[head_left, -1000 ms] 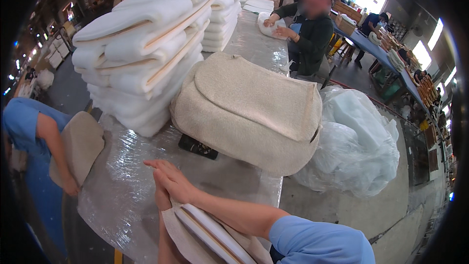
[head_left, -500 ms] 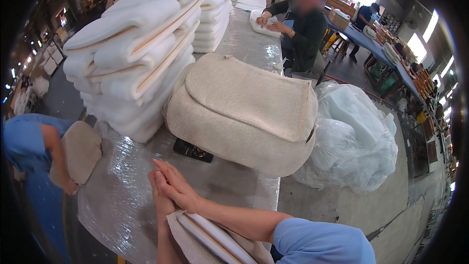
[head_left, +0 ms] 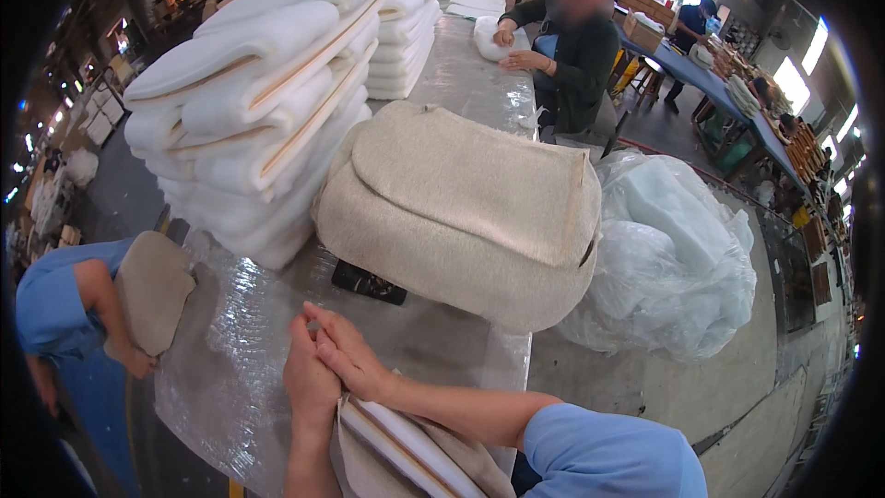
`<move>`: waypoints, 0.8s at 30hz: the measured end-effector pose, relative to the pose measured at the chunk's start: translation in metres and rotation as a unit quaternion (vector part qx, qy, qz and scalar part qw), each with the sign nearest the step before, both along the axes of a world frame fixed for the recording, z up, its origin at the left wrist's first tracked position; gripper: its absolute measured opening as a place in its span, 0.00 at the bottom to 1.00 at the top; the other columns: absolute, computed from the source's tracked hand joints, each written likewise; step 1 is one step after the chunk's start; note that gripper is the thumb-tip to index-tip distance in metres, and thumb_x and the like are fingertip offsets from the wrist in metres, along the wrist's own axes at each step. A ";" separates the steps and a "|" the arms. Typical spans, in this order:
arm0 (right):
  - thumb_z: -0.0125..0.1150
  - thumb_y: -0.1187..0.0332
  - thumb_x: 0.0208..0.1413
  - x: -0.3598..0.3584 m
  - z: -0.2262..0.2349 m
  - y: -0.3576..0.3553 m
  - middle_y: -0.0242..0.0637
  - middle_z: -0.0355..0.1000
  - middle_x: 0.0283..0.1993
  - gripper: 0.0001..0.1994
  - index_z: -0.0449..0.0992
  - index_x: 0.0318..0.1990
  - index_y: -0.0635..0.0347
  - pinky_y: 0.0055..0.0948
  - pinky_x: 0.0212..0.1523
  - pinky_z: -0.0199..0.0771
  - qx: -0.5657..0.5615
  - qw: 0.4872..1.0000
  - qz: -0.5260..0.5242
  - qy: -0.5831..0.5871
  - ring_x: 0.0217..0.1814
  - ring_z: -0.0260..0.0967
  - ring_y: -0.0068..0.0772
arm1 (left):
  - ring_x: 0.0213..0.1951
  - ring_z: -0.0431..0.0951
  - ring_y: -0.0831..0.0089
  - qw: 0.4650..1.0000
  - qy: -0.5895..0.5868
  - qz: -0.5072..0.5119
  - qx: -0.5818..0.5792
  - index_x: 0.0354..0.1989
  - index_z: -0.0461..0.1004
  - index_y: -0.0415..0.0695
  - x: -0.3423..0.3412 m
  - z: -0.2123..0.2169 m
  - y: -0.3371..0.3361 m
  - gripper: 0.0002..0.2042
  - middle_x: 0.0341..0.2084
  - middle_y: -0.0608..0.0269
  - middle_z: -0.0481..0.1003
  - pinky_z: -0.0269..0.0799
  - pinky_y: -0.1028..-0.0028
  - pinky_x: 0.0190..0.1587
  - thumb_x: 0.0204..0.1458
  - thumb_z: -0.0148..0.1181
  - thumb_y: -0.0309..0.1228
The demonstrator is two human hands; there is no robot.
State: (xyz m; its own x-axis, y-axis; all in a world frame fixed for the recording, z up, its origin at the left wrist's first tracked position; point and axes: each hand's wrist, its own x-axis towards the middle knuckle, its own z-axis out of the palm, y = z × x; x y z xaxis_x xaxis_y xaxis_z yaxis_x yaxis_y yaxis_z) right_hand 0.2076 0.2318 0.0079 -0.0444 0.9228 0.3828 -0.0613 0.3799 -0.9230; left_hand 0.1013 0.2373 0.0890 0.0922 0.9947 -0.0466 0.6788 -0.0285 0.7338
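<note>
My left hand (head_left: 309, 373) and my right hand (head_left: 355, 358) are pressed together above the plastic-covered table (head_left: 230, 387), fingers curled inward. Whatever lies between them, if anything, is hidden. Just below my wrists, a beige fabric cover (head_left: 479, 452) with white padding and a tan foam layer (head_left: 406, 443) in its opening lies under my right forearm, partly out of frame. Beyond my hands rests a large pile of beige fabric cushion covers (head_left: 470, 212). A black tray (head_left: 367, 284) with small items, too small to name, peeks out beneath its near edge.
Folded white padding sheets (head_left: 258, 101) form a tall stack at the left. A clear plastic bag (head_left: 673, 258) of white padding stands to the right. A co-worker (head_left: 581, 46) handles white padding across the table; another person's arm (head_left: 101, 304) holds a beige piece (head_left: 157, 290) at left.
My hands have shifted slightly, and the fingers are more curled together than before. The co-worker across the table has moved their hands on the white padding.
</note>
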 end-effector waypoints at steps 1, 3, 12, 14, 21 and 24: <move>0.48 0.53 0.76 0.000 0.002 0.002 0.53 0.61 0.76 0.33 0.56 0.80 0.65 0.45 0.79 0.52 0.018 0.999 -0.023 -0.013 0.77 0.59 0.54 | 0.52 0.83 0.39 1.000 0.016 -0.009 0.009 0.70 0.62 0.42 -0.002 0.000 0.000 0.25 0.49 0.40 0.82 0.76 0.51 0.52 0.69 0.51 0.42; 0.50 0.54 0.74 -0.003 0.002 0.002 0.54 0.67 0.71 0.33 0.59 0.79 0.65 0.48 0.74 0.59 0.044 0.996 -0.073 -0.036 0.70 0.64 0.58 | 0.54 0.82 0.37 0.998 0.047 -0.012 -0.032 0.71 0.62 0.44 0.000 0.006 0.002 0.27 0.50 0.40 0.82 0.75 0.49 0.54 0.68 0.53 0.43; 0.68 0.47 0.60 -0.013 0.161 0.110 0.57 0.73 0.64 0.33 0.73 0.69 0.53 0.56 0.70 0.67 0.346 0.929 -0.026 -0.130 0.69 0.68 0.64 | 0.53 0.83 0.48 0.953 0.254 -0.133 -0.101 0.65 0.71 0.45 -0.089 -0.091 0.059 0.20 0.55 0.51 0.83 0.76 0.55 0.58 0.71 0.49 0.41; 0.66 0.48 0.60 -0.029 0.200 0.156 0.54 0.75 0.65 0.32 0.75 0.68 0.52 0.56 0.69 0.70 0.376 0.890 0.002 -0.258 0.70 0.70 0.61 | 0.52 0.84 0.50 0.975 0.160 -0.116 -0.103 0.65 0.71 0.44 -0.043 -0.076 0.067 0.20 0.53 0.52 0.83 0.76 0.56 0.57 0.73 0.48 0.42; 0.65 0.48 0.59 -0.056 0.300 0.184 0.54 0.81 0.57 0.26 0.82 0.58 0.57 0.53 0.60 0.78 0.218 0.891 0.093 -0.387 0.61 0.78 0.55 | 0.69 0.69 0.43 0.958 0.041 -0.262 -0.105 0.79 0.51 0.32 -0.051 -0.090 0.084 0.43 0.69 0.34 0.68 0.60 0.52 0.74 0.65 0.60 0.48; 0.65 0.49 0.59 -0.058 0.317 0.149 0.54 0.83 0.53 0.25 0.86 0.53 0.59 0.51 0.57 0.82 0.213 0.924 0.077 -0.308 0.57 0.82 0.53 | 0.48 0.84 0.56 0.967 0.152 -0.199 0.041 0.66 0.69 0.44 -0.110 -0.117 0.064 0.23 0.51 0.52 0.84 0.76 0.59 0.56 0.74 0.48 0.47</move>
